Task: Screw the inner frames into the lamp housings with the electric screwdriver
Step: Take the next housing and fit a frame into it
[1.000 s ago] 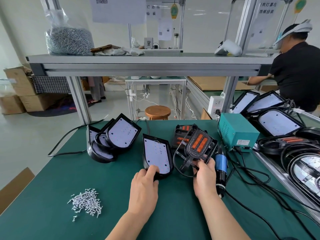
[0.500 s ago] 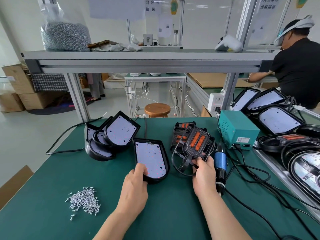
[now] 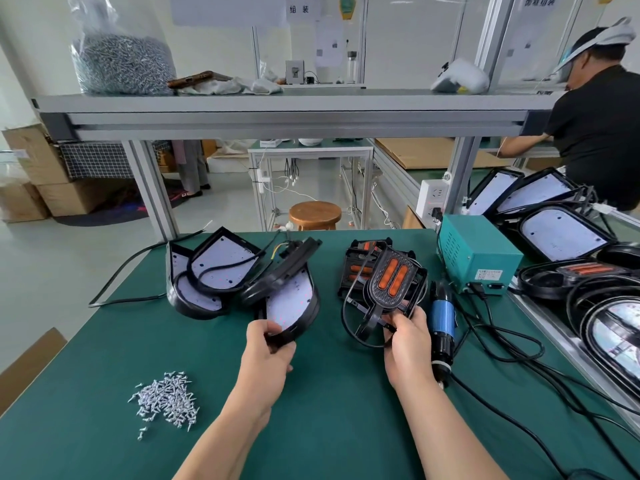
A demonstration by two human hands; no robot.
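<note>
My left hand grips the near edge of a black lamp housing with a white LED board, lifted and tilted off the green table; a second black part leans across its top. My right hand holds the near end of a black inner frame with two orange cells, tilted up over another frame. The blue-bodied electric screwdriver lies on the table just right of my right hand. A heap of several silver screws lies at the front left.
Two more housings lean together at the back left. A teal power box stands at the back right with black cables trailing forward. More lamps crowd the right bench. A person in black works at the far right.
My left hand dragged the housing leftward, then lifted and tilted its near edge off the table. My right hand stayed on the inner frame, which barely moved.
</note>
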